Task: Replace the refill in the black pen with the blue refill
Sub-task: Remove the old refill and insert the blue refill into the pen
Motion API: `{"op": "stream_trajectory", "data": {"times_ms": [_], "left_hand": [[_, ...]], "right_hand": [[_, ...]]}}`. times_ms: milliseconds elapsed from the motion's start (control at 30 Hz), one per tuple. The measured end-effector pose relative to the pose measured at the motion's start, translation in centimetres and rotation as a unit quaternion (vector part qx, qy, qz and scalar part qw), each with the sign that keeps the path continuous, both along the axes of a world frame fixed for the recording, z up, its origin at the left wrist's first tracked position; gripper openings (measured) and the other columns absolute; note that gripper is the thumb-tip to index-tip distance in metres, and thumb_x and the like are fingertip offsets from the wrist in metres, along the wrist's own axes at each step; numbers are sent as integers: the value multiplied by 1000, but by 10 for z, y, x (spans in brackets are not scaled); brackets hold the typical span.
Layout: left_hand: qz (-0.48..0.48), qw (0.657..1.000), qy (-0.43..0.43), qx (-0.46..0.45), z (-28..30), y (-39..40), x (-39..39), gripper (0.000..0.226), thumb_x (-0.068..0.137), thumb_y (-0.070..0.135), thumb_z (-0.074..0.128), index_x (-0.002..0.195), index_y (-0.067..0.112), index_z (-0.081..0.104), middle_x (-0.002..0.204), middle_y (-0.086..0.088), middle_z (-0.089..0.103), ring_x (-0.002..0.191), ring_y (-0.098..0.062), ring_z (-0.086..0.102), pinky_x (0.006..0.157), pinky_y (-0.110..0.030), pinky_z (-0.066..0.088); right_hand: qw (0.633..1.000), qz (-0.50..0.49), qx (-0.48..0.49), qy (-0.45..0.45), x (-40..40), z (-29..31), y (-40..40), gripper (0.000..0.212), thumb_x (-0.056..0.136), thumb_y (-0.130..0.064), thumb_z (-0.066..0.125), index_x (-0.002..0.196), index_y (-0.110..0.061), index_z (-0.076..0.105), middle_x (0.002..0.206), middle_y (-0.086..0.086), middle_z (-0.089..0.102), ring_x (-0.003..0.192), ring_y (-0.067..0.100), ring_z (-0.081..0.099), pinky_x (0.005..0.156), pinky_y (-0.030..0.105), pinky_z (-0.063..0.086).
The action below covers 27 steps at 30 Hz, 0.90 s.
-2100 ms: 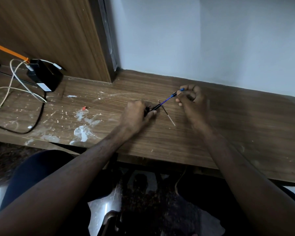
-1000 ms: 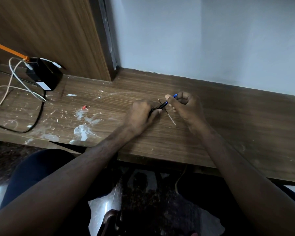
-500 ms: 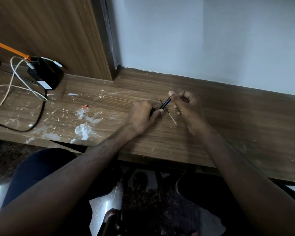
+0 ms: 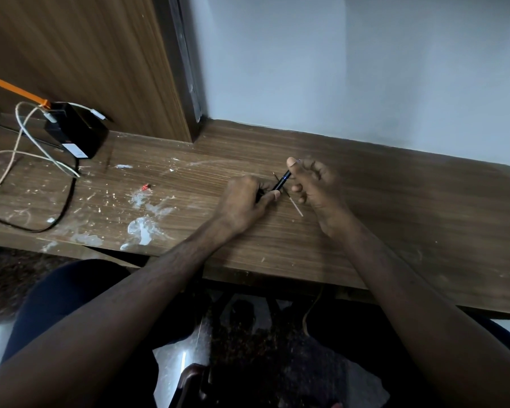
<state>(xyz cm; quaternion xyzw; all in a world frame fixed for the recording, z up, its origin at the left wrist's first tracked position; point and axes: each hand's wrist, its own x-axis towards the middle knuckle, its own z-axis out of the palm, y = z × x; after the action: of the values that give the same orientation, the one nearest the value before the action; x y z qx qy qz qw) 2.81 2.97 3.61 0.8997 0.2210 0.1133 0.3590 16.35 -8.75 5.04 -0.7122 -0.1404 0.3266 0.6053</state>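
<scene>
The black pen (image 4: 280, 183) slants up to the right between my two hands, just above the wooden desk (image 4: 395, 207). My left hand (image 4: 245, 201) is closed around its lower end. My right hand (image 4: 312, 184) pinches the upper end, thumb raised. Only a short bluish bit of the blue refill (image 4: 287, 174) shows at my right fingertips; the rest is hidden inside the barrel. A thin pale refill (image 4: 296, 206) lies on the desk under the pen, partly covered by my fingers.
A black box (image 4: 74, 132) with white cables (image 4: 27, 154) and a black cable (image 4: 62, 213) sits at the left. An orange stick (image 4: 15, 89) leans on the wooden panel (image 4: 86, 54). White paint splashes (image 4: 143, 228) and a small red scrap (image 4: 146, 187) mark the desk. A white wall stands behind.
My right hand has moved left toward my left hand, and the blue refill has slid into the black pen until almost none of it shows.
</scene>
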Motion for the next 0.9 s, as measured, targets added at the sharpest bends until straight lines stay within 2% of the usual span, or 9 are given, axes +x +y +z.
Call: {"op": "stream_trajectory", "data": {"times_ms": [100, 200, 333, 433, 500, 567, 667, 800, 900], "left_hand": [[9, 1000, 5, 1, 0, 1, 1, 33, 100, 23, 69, 67, 20, 64, 56, 15, 53, 53, 2, 49, 57, -11, 31], [5, 1000, 4, 6, 1, -1, 2, 32, 99, 23, 70, 68, 21, 63, 55, 15, 52, 54, 4, 49, 58, -10, 33], [-6, 1000, -3, -5, 1, -1, 2, 27, 100, 23, 70, 75, 13, 72, 60, 11, 61, 56, 3, 55, 59, -9, 35], [-1, 1000, 2, -12, 3, -1, 2, 28, 100, 24, 70, 75, 12, 73, 57, 14, 56, 57, 7, 56, 58, -7, 35], [3, 1000, 4, -12, 3, 0, 2, 29, 100, 24, 70, 74, 12, 72, 55, 14, 56, 53, 3, 54, 57, -7, 34], [0, 1000, 2, -12, 4, 0, 3, 30, 100, 24, 70, 74, 10, 71, 59, 6, 62, 52, 0, 51, 57, -9, 35], [-7, 1000, -4, -14, 4, -2, 2, 33, 99, 23, 71, 70, 10, 67, 62, -3, 66, 53, -11, 52, 56, -10, 35], [-5, 1000, 1, -19, 3, -2, 1, 32, 100, 23, 71, 73, 6, 68, 65, -8, 69, 64, -19, 61, 57, -11, 38], [-6, 1000, 5, -16, 5, -1, 1, 29, 100, 24, 70, 79, 4, 73, 70, -10, 72, 66, -22, 66, 64, -21, 44]], "right_hand": [[999, 14, 23, 23, -1, 1, -1, 28, 109, -27, 58, 128, -12, 72, 112, 11, 71, 73, 10, 58, 55, 19, 41], [1000, -10, 20, 6, -3, 0, 1, 25, 106, -22, 64, 121, -4, 74, 104, 8, 74, 64, 5, 58, 49, 9, 43], [999, -38, 5, 17, 0, -2, -1, 19, 96, -30, 78, 99, -14, 69, 86, -5, 74, 62, 5, 59, 47, 13, 43], [999, -21, 13, 31, 1, -3, -3, 23, 101, -37, 71, 110, -16, 75, 90, -9, 75, 69, 6, 60, 52, 18, 41], [998, -9, 37, 45, 1, -5, -3, 26, 105, -30, 64, 123, -15, 76, 94, 0, 71, 69, 7, 54, 53, 18, 37], [999, -13, 23, 35, 0, -7, -2, 23, 103, -30, 68, 119, -17, 77, 96, 2, 70, 69, 5, 54, 54, 18, 39], [998, -46, -1, 33, 2, -8, -2, 20, 92, -35, 81, 99, -18, 72, 94, -3, 73, 65, 1, 59, 56, 21, 43], [997, -24, 20, 76, 2, -8, -2, 34, 98, -39, 73, 119, -12, 75, 95, -2, 71, 66, 5, 56, 55, 23, 39], [997, -4, 36, 65, 0, -11, -3, 26, 104, -32, 65, 121, -16, 78, 92, 3, 69, 66, 7, 51, 53, 21, 37]]}}
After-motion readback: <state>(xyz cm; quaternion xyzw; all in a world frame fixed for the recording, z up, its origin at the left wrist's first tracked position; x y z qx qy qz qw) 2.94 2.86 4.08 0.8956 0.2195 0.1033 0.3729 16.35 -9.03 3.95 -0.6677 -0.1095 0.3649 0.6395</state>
